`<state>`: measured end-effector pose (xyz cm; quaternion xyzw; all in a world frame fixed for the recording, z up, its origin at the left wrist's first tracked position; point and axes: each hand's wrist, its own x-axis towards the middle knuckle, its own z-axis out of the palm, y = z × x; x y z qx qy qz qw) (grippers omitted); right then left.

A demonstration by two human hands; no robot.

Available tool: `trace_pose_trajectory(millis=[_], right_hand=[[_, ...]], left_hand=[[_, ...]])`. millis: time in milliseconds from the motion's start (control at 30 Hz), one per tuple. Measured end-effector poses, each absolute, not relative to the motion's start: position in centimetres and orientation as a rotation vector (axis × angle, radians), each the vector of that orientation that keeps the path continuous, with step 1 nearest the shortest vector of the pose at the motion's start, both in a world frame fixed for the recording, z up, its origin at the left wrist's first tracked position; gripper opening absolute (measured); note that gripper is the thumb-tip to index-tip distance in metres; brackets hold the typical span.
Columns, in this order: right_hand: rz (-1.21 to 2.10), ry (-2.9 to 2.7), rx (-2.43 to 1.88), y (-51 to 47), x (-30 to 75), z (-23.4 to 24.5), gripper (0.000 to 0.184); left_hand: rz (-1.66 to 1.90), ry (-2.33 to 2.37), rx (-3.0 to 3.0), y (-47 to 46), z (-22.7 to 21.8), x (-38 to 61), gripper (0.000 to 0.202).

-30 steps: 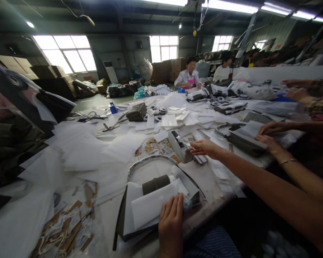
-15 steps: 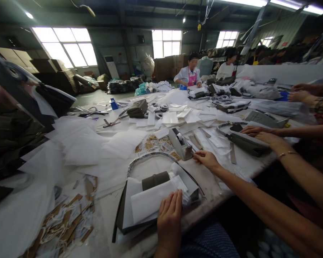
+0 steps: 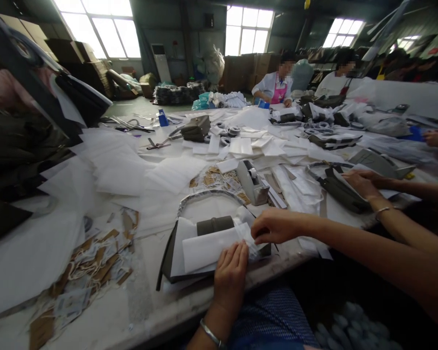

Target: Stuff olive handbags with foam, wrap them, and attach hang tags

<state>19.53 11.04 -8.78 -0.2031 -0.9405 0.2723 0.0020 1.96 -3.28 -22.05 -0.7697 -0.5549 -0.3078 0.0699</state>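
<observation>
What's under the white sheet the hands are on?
A dark grey bag shows above the white sheet, its dark flap edge along the left. Left hand and right hand press the sheet; the bag's front stays covered.

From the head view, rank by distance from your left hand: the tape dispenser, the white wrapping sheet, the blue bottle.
From the left hand:
1. White wrapping sheet, under its fingertips on the grey bag.
2. Tape dispenser, beyond the bag, mid-table.
3. Blue bottle, far across the table, to the left.

One tape dispenser (image 3: 253, 182), two scissors (image 3: 156, 144).
</observation>
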Motion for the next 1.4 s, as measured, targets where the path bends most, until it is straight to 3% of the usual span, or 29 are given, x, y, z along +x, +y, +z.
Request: trace_pose_trajectory(millis=[233, 533, 833, 1133, 1400], right_hand=[[0.439, -3.590, -0.593, 13.9, 13.5, -10.3, 0.014], [0.391, -3.826, -0.480, 14.3, 10.5, -10.4, 0.016], [0.421, -3.891, -0.389, 14.9, 8.8, -10.7, 0.008], [0.257, -3.742, -0.572, 17.2, 9.1, -11.2, 0.031], [0.495, -3.599, -0.619, 20.0, 10.3, -12.7, 0.037]], left_hand=[[-1.000, -1.592, -2.240, -3.1, -22.3, 2.1, 0.031], [-1.029, -1.568, -2.240, -3.0, -22.0, 1.9, 0.030], [-1.058, -1.530, -2.334, -3.2, -22.2, 1.7, 0.026], [-1.134, -1.550, -2.294, -3.3, -22.1, 2.0, 0.028], [-1.151, -1.546, -2.276, -3.2, -22.3, 2.0, 0.026]])
